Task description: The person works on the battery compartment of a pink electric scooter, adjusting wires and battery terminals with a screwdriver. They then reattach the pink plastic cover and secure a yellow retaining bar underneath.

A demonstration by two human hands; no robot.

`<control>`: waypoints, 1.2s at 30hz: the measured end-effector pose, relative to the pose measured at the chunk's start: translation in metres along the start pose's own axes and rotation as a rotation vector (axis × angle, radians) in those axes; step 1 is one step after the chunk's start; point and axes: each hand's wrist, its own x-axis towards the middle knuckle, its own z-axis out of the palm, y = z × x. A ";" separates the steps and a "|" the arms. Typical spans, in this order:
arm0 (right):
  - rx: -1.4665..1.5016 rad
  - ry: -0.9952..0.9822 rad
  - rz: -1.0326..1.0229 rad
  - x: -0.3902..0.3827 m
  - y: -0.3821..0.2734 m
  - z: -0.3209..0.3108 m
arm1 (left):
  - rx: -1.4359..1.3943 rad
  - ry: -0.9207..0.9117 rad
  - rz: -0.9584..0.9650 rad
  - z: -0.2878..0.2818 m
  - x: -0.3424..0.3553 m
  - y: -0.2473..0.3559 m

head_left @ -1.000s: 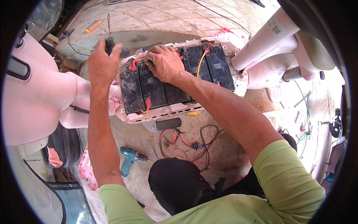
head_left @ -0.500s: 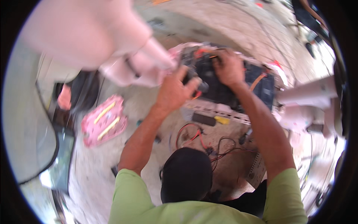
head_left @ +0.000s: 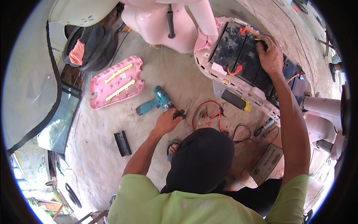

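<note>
My left hand (head_left: 167, 121) is closed on a dark tool (head_left: 178, 113) at the front of a teal cordless drill (head_left: 156, 100) lying on the floor; I cannot tell whether it is the drill's chuck or a separate handle. Up at the right, my right hand (head_left: 269, 56) rests with curled fingers on black batteries (head_left: 227, 44) in a pale pink scooter deck (head_left: 203, 59). Its fingertips are at an orange cable (head_left: 257, 39) near a red terminal cap (head_left: 244, 30); what they grip is hidden.
A pink cover (head_left: 115, 82), black tyres (head_left: 91, 46), leaning glass (head_left: 56, 123) and a small black case (head_left: 122, 143) lie leftward. Pink scooter bodies (head_left: 164, 26) flank the deck. Red and black wires (head_left: 220, 115) and a silver box (head_left: 264, 164) are near my knee (head_left: 197, 156).
My left hand has come down from beside the batteries, where it held a screwdriver upright, to the drill on the floor. My right hand stays on the batteries. The view has swung leftward.
</note>
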 end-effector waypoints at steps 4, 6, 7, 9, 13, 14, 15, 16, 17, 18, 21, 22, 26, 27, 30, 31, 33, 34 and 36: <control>-0.002 -0.006 0.017 -0.001 0.000 0.000 | 0.032 0.059 -0.003 -0.018 0.014 -0.003; -0.010 -0.005 0.012 0.000 0.000 -0.001 | 0.055 0.179 -0.034 -0.042 0.026 -0.010; -0.009 -0.005 0.017 0.000 0.000 -0.001 | 0.076 0.235 -0.088 -0.057 0.033 -0.018; -0.004 -0.008 0.028 0.000 -0.001 0.000 | 0.026 0.411 -0.026 -0.085 0.049 -0.048; -0.004 -0.001 -0.015 0.002 0.001 0.002 | 0.269 0.459 -0.054 -0.124 0.072 -0.138; 0.017 -0.016 0.007 0.001 0.000 0.002 | 0.352 0.445 -0.048 -0.124 0.075 -0.156; 0.017 -0.011 0.004 0.001 0.001 0.003 | 0.410 0.374 -0.113 -0.123 0.073 -0.161; 0.015 -0.007 0.002 0.000 0.002 0.003 | 0.465 0.301 -0.177 -0.121 0.070 -0.166; 0.015 -0.004 -0.001 -0.001 0.003 0.004 | 0.520 0.227 -0.242 -0.118 0.066 -0.169; 0.009 -0.014 0.004 0.000 0.004 0.003 | 0.535 0.286 -0.187 -0.113 0.064 -0.175; -0.002 -0.030 0.006 0.001 0.005 0.003 | 0.618 0.229 -0.200 -0.110 0.069 -0.175; 0.000 -0.026 -0.002 0.001 0.004 0.003 | 0.610 0.254 -0.140 -0.110 0.069 -0.173; 0.020 -0.033 -0.006 0.001 0.004 0.001 | 0.583 0.208 0.030 -0.120 0.063 -0.133; 0.016 -0.029 -0.004 0.001 0.005 0.001 | 0.579 0.159 0.055 -0.121 0.060 -0.111; 0.017 -0.021 -0.007 0.000 0.007 0.002 | 0.443 0.167 0.142 -0.101 0.045 -0.067; 0.024 -0.019 -0.009 0.000 0.007 0.004 | 0.413 0.159 0.162 -0.092 0.039 -0.054; 0.030 -0.022 -0.004 0.001 0.005 0.004 | 0.376 0.186 0.304 -0.070 0.024 -0.034; 0.028 -0.025 0.006 0.001 0.004 0.002 | 0.370 0.116 0.258 -0.065 0.018 -0.016; 0.024 -0.027 0.018 0.000 0.002 0.001 | 0.325 0.053 0.283 -0.048 0.007 0.007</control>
